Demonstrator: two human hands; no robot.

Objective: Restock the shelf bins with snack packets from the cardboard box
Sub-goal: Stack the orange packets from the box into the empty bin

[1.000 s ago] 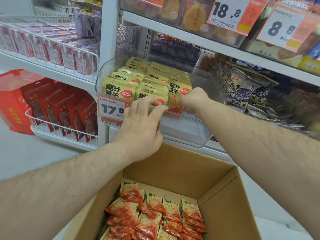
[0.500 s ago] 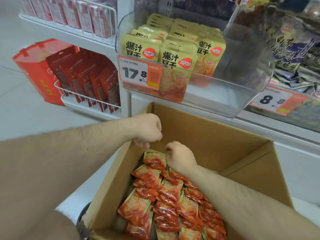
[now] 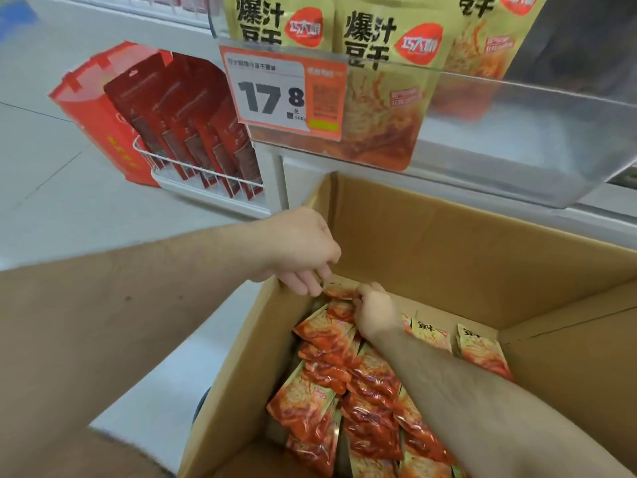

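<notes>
The packets lie in loose, overlapping rows inside the open box, red-orange with pale gold edges; two more with dark lettering lie flat near the far right of the heap. The right hand is down in the box at the far left end of the heap, fingers curled onto the topmost packet there; the pinch looks closed on it, though the fingertips are partly hidden. The left hand hangs over the box's left rim, its fingers bent down and touching or nipping the same packet's far edge; whether it truly grips it cannot be told. The two hands are close together, almost meeting over that packet. The right forearm crosses the middle of the heap and hides the packets under it.

Just above the box's far wall juts a clear bin, holding upright gold packs with bold black characters and a red badge. A price tag reading 17.8 is fixed to the bin's front left, covering part of the packs behind it. The bin's right half shows bare floor through the plastic.

To the left, a white wire rack low on the shelving holds a row of dark red pouches, with a red carton just beside it on the pale tiled floor.
</notes>
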